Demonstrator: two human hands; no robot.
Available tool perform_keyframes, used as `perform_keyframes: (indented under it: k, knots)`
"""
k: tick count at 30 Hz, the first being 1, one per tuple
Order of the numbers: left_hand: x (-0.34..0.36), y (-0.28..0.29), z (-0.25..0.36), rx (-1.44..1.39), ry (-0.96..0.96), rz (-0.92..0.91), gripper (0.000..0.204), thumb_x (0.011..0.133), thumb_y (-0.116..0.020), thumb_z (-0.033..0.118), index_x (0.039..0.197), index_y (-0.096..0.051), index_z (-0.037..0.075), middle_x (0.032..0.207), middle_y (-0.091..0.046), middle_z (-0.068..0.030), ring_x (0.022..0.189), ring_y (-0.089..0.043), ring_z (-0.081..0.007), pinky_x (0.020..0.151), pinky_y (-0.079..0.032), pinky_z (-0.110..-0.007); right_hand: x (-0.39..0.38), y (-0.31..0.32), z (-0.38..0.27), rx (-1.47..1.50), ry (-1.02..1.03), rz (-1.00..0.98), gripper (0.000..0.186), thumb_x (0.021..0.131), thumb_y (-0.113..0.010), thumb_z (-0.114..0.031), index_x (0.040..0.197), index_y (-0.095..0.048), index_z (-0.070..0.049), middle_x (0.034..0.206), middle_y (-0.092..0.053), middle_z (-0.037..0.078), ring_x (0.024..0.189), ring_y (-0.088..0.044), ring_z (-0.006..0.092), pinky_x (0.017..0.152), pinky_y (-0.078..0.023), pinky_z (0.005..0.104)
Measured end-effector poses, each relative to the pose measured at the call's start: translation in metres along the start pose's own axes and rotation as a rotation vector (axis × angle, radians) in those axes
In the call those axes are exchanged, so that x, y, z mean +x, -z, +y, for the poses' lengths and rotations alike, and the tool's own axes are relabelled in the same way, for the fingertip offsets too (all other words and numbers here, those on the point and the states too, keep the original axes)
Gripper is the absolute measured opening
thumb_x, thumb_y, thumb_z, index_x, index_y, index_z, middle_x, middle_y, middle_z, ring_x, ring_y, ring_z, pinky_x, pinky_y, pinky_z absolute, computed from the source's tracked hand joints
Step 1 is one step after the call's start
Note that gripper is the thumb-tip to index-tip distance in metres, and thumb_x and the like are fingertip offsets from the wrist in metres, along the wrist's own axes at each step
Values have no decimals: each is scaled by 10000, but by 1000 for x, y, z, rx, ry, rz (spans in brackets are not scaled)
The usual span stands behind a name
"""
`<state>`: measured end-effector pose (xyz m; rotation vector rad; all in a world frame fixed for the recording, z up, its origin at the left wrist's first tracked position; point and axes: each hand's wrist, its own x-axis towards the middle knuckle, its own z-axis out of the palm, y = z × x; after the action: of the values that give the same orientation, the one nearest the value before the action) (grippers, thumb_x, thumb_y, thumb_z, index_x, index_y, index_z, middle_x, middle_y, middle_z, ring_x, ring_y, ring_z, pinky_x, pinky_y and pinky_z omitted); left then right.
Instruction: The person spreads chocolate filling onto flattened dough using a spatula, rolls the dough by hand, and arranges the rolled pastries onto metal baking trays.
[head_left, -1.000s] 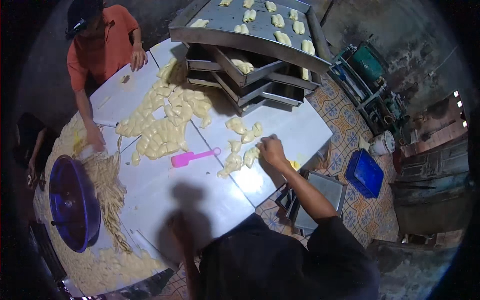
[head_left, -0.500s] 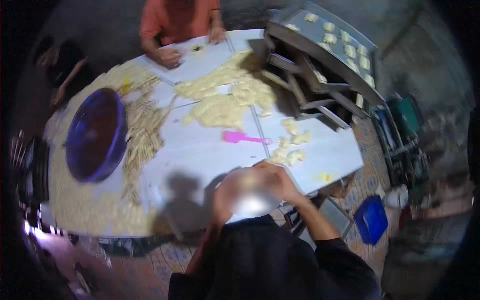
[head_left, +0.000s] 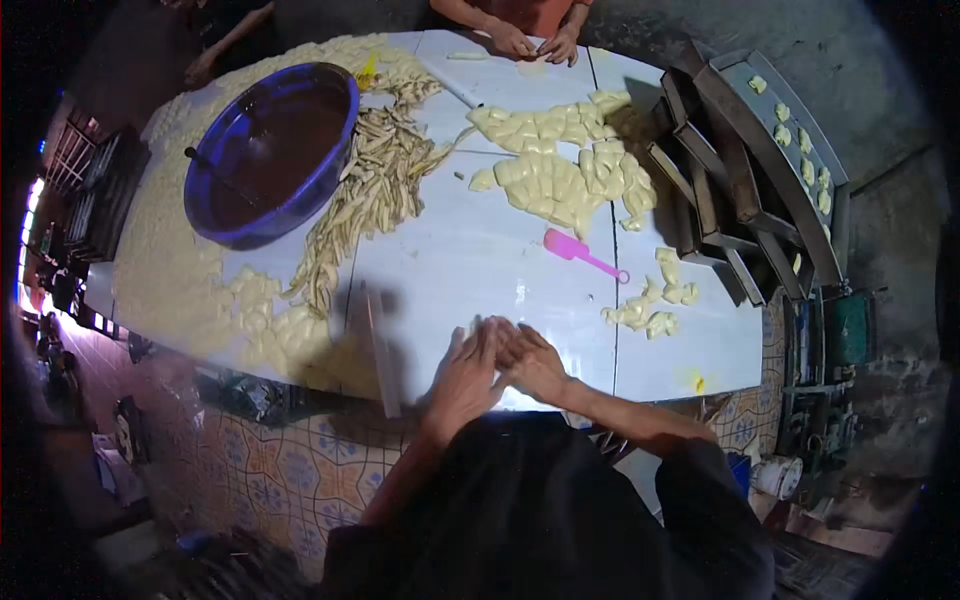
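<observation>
Close to the near edge of the white table (head_left: 440, 300), my left hand (head_left: 467, 378) and my right hand (head_left: 532, 364) are pressed together, fingers closed and partly overlapping. Whatever lies between them, if anything, is hidden. Left of my left hand is a long thin stick (head_left: 378, 350), its lower end at the table edge. A pink plastic scoop (head_left: 567, 244) rests farther off, right of the hands. Small folded dough pieces (head_left: 650, 305) lie nearer on that side. Beyond the scoop spreads a patch of flattened pale dough pieces (head_left: 550, 185).
At the left, a large blue basin (head_left: 225, 232) holds brown contents, beside a heap of brownish-yellow strips (head_left: 365, 190). More dough pieces (head_left: 180, 290) cover the left end. Stacked trays (head_left: 735, 170) stand at the right. Across the table, a co-worker's hands (head_left: 535, 45) work at something small.
My view has turned, so the table's things sit farther right and higher. My hands, earlier apart around a blurred spot, are now together. The co-worker's hands have come together.
</observation>
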<state>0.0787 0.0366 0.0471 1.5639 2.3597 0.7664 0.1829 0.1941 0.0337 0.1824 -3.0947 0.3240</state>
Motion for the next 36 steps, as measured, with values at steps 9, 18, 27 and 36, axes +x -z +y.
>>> perform_keyframes:
  k: [9, 18, 27, 36]
  knots:
    - [-40, -9, -27, 122, 549, 370, 892, 960, -626, 401, 1599, -154, -3, 1585, -321, -285, 1425, -410, -396, 1219, -240, -532, -11, 3, 19, -83, -99, 114, 495, 948, -589, -203, 1402, -543, -12, 1506, -514, 162, 1439, -427, 327, 1130, -389, 507]
    - [-30, 13, -34, 486, -45, 69, 432, 895, -592, 31, 1326, -602, -3, 1219, -651, -170, 1182, -598, -298, 982, -488, -425, -14, 48, 21, 225, -13, 374, 511, 954, -633, -190, 1417, -509, -12, 1394, -576, 201, 1302, -534, 376, 989, -476, 467]
    - [-31, -2, 0, 260, 134, 94, 349, 842, -634, 56, 1189, -649, 78, 1176, -590, -148, 1163, -547, -327, 963, -476, -475, -42, -12, 17, 277, -170, 286, 495, 735, -772, -115, 1212, -646, -66, 1158, -602, 127, 1106, -569, 330, 905, -460, 473]
    - [79, -7, -40, 376, 366, 99, 670, 1043, -432, 411, 1590, -289, 51, 1675, -162, -215, 1556, -78, -413, 1161, -11, -736, 42, 4, 55, -38, -382, 340, 382, 966, -603, -348, 1329, -667, -250, 1260, -547, 148, 1128, -492, 328, 931, -375, 503]
